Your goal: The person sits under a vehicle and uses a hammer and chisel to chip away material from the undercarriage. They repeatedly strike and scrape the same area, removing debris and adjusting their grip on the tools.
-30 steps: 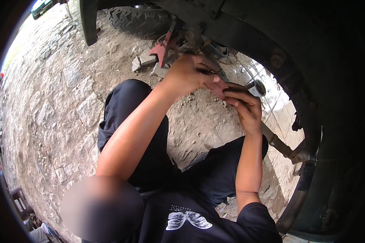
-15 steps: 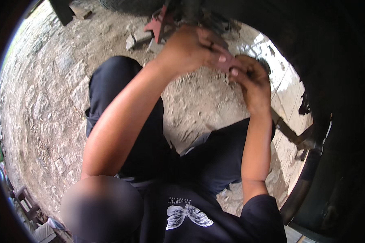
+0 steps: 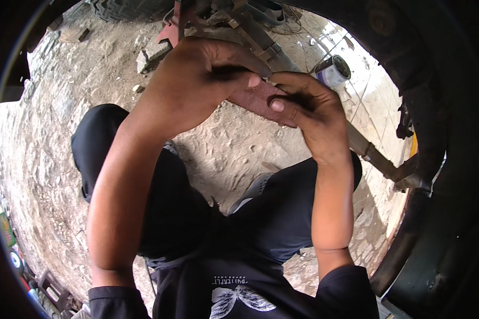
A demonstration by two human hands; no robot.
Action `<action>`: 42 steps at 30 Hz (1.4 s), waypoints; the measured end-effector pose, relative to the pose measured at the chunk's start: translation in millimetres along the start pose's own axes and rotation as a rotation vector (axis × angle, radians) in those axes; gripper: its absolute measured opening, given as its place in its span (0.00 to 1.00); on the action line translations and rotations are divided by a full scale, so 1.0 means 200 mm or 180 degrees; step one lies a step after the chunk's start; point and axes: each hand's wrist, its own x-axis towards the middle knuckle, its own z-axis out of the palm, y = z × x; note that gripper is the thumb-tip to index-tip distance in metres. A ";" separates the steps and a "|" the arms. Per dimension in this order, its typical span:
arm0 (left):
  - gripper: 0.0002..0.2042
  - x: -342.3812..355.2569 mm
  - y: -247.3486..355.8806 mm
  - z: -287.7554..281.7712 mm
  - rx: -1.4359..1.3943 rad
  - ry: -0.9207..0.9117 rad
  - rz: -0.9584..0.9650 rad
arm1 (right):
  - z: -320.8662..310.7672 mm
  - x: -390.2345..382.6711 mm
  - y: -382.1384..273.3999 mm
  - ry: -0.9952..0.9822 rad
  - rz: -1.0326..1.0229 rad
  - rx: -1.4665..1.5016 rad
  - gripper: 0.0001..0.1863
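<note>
A reddish-brown strip of sandpaper [image 3: 256,99] stretches between my two hands, above the dirt ground and beyond my bent knees. My left hand [image 3: 183,87] is closed on its left end, with the thumb on the upper face and the other fingers mostly hidden. From the right, my right hand [image 3: 324,114] pinches the other end, its thumb pressed on top and its fingers curled behind. The strip looks rough, with a worn lower edge.
Past my hands stand a red metal part [image 3: 176,29], a grey stone [image 3: 155,55] and a metal bar [image 3: 258,40]. An open tin [image 3: 332,72] is at the far right. A chunky tyre [image 3: 125,9] lies at the top; another metal bar [image 3: 375,154] runs near my right forearm.
My left hand has moved left and nearer, and more of the sandpaper now shows between the hands. My right hand has shifted slightly left. The view has tilted, bringing the tin into sight.
</note>
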 end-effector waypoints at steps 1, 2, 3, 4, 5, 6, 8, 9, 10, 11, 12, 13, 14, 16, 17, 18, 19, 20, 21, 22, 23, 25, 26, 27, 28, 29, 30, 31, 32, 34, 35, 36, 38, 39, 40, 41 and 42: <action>0.09 0.00 -0.02 0.00 0.0200 0.0013 0.0142 | 0.02 -0.02 0.03 0.0006 0.0045 0.0116 0.21; 0.09 0.01 -0.04 -0.01 0.0393 0.0016 0.0280 | 0.00 -0.01 0.02 0.0074 0.0190 -0.0115 0.21; 0.09 0.03 -0.06 -0.02 0.0580 0.0007 0.0415 | -0.02 0.02 -0.01 0.0145 0.0344 -0.0346 0.21; 0.09 0.01 -0.01 -0.03 -0.0050 -0.0050 0.0089 | -0.03 0.04 0.04 -0.0037 0.0191 -0.0188 0.21; 0.11 0.02 -0.01 -0.03 0.0068 -0.0070 0.0225 | -0.04 0.05 0.04 -0.0124 0.0307 0.0012 0.20; 0.09 0.00 0.03 -0.03 -0.0158 -0.0141 -0.0005 | -0.04 0.05 0.07 -0.0154 0.0214 0.0068 0.20; 0.11 0.01 0.08 -0.01 -0.0409 -0.0171 -0.0174 | -0.03 0.05 0.02 -0.0176 0.0186 -0.0032 0.18; 0.12 0.00 0.10 0.00 -0.0539 -0.0183 -0.0305 | -0.03 0.04 0.04 -0.0187 0.0139 -0.0055 0.18; 0.15 0.00 0.10 0.02 -0.0477 -0.0220 -0.0276 | -0.03 0.04 0.05 -0.0182 0.0051 -0.0104 0.18; 0.16 0.00 0.08 0.02 -0.0322 -0.0190 -0.0213 | -0.03 0.04 0.06 -0.0181 -0.0042 -0.0152 0.17; 0.17 0.01 0.07 0.03 -0.0163 -0.0147 -0.0153 | -0.02 0.04 0.05 -0.0120 -0.0122 -0.0226 0.16; 0.14 0.01 0.04 0.02 0.0082 -0.0045 -0.0038 | -0.03 0.04 0.03 -0.0053 -0.0125 -0.0272 0.16; 0.13 0.03 0.01 0.01 0.0340 0.0050 0.0078 | -0.03 0.04 0.02 0.0020 -0.0132 -0.0300 0.16; 0.15 0.03 0.02 0.00 0.0270 0.0112 0.0023 | -0.04 0.02 0.01 0.0160 -0.0089 -0.0189 0.15; 0.16 0.03 0.03 0.00 0.0244 0.0152 -0.0007 | -0.04 0.02 0.02 0.0120 -0.0107 -0.0067 0.15; 0.17 0.02 0.02 -0.01 -0.0184 0.0194 -0.0245 | -0.06 0.02 0.03 0.0079 -0.0125 0.0054 0.14; 0.18 0.02 0.03 -0.01 -0.0223 0.0142 -0.0317 | -0.06 0.02 0.05 0.0035 -0.0135 0.0156 0.14; 0.18 0.02 0.04 -0.01 -0.0265 0.0090 -0.0391 | -0.07 0.02 0.07 -0.0093 -0.0260 0.0331 0.13; 0.18 0.02 0.05 -0.01 -0.0308 0.0038 -0.0466 | -0.09 0.02 0.08 -0.0310 0.0127 0.0799 0.14; 0.18 0.03 0.04 -0.01 -0.0353 0.0060 -0.0466 | -0.08 0.03 0.10 -0.0342 0.0110 0.0870 0.14; 0.18 0.03 0.03 0.00 -0.0294 0.0123 -0.0502 | -0.08 0.03 0.13 -0.0373 0.0094 0.0939 0.15; 0.18 0.05 0.01 0.02 -0.0191 0.0257 -0.0565 | -0.10 0.04 0.15 -0.0505 0.0154 0.1138 0.15; 0.18 0.06 0.00 0.04 -0.0245 0.0309 -0.0583 | -0.11 0.04 0.17 -0.0566 0.0127 0.1192 0.15; 0.17 0.07 -0.01 0.05 -0.0026 0.0315 -0.0494 | -0.11 0.05 0.19 -0.0627 0.0101 0.1244 0.14; 0.15 0.09 0.01 0.06 -0.0037 0.0277 -0.0632 | -0.12 0.06 0.20 -0.0615 0.0107 0.1301 0.14; 0.13 0.10 0.02 0.07 -0.0047 0.0238 -0.0770 | -0.12 0.07 0.22 -0.0508 0.0083 0.1288 0.14; 0.12 0.12 0.02 0.09 -0.0044 0.0249 -0.0719 | -0.12 0.08 0.25 -0.0400 0.0059 0.1274 0.13; 0.12 0.12 0.02 0.10 -0.0028 0.0274 -0.0666 | -0.11 0.09 0.27 -0.0307 0.0026 0.1269 0.13; 0.11 0.12 0.01 0.12 -0.0013 0.0296 -0.0613 | -0.10 0.11 0.28 -0.0255 0.0040 0.1440 0.12; 0.10 0.13 -0.03 0.14 0.0059 0.0281 -0.0584 | -0.08 0.13 0.30 -0.0110 0.0156 0.1462 0.11; 0.11 0.14 -0.04 0.14 0.0086 0.0221 -0.0510 | -0.08 0.14 0.30 -0.0041 0.0219 0.1477 0.11; 0.11 0.15 -0.05 0.14 -0.0170 0.0229 -0.0579 | -0.07 0.15 0.28 0.0111 0.0242 0.1092 0.12; 0.13 0.16 -0.05 0.13 -0.0666 0.0245 -0.0728 | -0.05 0.17 0.25 0.0330 0.0398 0.1017 0.13; 0.14 0.17 -0.05 0.13 -0.0596 0.0194 -0.0701 | -0.04 0.18 0.24 0.0440 0.0476 0.0980 0.13; 0.14 0.17 -0.05 0.14 -0.0529 0.0126 -0.0670 | -0.04 0.19 0.24 0.0456 0.0381 0.1099 0.14; 0.15 0.18 -0.06 0.14 -0.0461 0.0059 -0.0638 | -0.03 0.19 0.25 0.0472 0.0285 0.1218 0.15; 0.16 0.18 -0.07 0.12 -0.0461 0.0023 -0.0688 | -0.03 0.20 0.25 0.0489 0.0188 0.1336 0.16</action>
